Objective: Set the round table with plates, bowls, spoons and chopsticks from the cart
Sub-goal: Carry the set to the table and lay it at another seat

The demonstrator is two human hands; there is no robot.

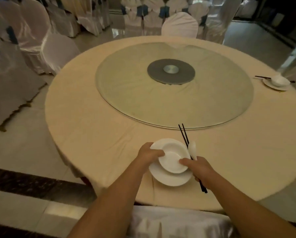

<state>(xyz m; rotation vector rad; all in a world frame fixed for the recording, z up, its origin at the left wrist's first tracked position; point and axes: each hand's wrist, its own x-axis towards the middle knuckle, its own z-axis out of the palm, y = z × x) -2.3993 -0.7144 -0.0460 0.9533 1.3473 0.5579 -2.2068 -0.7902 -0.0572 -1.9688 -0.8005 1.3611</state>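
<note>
We see two bare forearms, our left hand (148, 154) and right hand (198, 167). No sleeve, watch or ring shows on them.

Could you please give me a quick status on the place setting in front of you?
Left hand grips plate and bowl. Right hand holds chopsticks and spoon. Nothing in the way.

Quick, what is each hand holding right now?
Left hand: grips the bowl on the plate.
Right hand: holds the chopsticks and spoon.
</note>
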